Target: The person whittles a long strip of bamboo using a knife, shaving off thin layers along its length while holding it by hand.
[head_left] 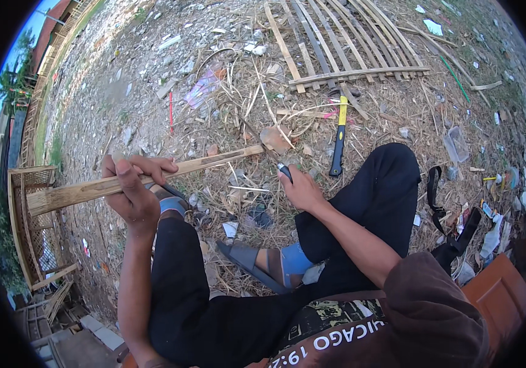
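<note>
My left hand is closed round a long split wooden stake, its thumb raised above the wood. The stake slants across in front of my left knee, broad at the left and narrow at its right end. My right hand grips the black handle of a long-bladed knife. Its dark blade points up and left, right by the stake's narrow end; whether the two touch I cannot tell. A hammer with a yellow and black handle lies on the ground beyond my right hand.
A slatted wooden panel lies at the far right. Wood shavings and splinters litter the ground around a flat stone. At the right are a clear plastic tub, a black strap and scraps. A wooden lattice frame stands left.
</note>
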{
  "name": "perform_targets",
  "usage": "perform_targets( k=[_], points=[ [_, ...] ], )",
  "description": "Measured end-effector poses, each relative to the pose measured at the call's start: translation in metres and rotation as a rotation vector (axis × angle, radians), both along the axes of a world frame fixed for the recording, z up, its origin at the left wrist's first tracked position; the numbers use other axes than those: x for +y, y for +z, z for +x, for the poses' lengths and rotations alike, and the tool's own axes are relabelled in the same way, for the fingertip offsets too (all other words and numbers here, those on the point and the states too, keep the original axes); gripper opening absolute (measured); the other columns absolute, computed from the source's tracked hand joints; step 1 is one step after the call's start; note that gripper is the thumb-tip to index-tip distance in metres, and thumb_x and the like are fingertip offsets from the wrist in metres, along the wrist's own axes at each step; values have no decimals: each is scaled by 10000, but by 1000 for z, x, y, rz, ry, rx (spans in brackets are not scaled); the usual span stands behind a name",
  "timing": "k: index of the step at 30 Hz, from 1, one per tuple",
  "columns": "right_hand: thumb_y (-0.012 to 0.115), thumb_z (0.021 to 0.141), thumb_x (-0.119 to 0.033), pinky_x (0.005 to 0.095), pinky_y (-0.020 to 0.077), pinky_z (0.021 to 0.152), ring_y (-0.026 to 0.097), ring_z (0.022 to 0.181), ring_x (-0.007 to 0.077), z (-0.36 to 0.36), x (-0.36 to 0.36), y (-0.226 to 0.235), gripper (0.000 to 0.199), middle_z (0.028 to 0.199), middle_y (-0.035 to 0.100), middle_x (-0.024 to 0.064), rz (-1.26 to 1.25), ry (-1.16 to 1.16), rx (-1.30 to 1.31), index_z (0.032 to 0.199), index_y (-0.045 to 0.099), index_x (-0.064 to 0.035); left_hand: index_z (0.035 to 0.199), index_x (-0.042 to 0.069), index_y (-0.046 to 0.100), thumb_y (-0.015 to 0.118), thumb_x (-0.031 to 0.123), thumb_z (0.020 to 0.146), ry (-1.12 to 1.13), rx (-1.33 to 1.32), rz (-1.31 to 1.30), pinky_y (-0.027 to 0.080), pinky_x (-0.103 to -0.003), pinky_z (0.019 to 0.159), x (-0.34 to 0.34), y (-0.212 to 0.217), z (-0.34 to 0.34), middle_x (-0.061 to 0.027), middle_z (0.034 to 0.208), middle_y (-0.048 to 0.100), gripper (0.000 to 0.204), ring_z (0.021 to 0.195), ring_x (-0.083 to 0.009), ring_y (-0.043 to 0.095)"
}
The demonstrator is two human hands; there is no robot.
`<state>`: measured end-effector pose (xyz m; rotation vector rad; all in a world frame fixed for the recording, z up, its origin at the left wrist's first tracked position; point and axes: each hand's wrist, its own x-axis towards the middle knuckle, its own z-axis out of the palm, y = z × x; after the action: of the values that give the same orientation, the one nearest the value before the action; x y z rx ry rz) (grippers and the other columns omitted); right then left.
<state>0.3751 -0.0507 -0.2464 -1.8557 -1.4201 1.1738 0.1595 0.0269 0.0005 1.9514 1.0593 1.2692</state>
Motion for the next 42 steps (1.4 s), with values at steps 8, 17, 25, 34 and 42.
perform_targets(
  k=[8,17,25,34,42],
  points=[
    [464,980,-390,489,467,634,580,638,441,-21,3,61,380,727,590,237,124,-58,316,987,482,-11,872,49,313,304,333,1047,7,-24,-21,540,-484,763,-5,0,-10,-102,585,484,334,611,-272,620],
    [444,971,-368,543,452,721,626,785,445,6,-10,5,355,780,629,266,-131,60,-52,1060,528,-35,874,61,317,325,330,1046,-34,-50,-30,542,-481,757,-4,-2,-4,-106,585,484,319,614,-276,620],
    [456,972,-414,482,445,720,607,782,417,5,-12,40,414,779,615,223,-7,-4,211,1004,536,-10,881,64,317,335,341,1043,-58,-85,-46,535,-491,771,-2,-4,-17,-114,600,483,321,625,-289,617],
    [459,975,-381,515,440,729,604,795,458,-1,2,80,384,797,617,262,-24,160,269,1048,512,-8,871,70,285,337,380,1037,-162,-44,-74,549,-511,792,-11,1,-20,-135,636,527,355,678,-299,650],
    [444,985,-398,494,423,683,583,711,411,10,11,73,394,728,585,219,-105,178,142,1011,523,-13,868,84,251,304,391,1033,-128,-21,-68,543,-567,815,-16,-4,-27,-166,625,554,352,701,-353,665]
  ],
)
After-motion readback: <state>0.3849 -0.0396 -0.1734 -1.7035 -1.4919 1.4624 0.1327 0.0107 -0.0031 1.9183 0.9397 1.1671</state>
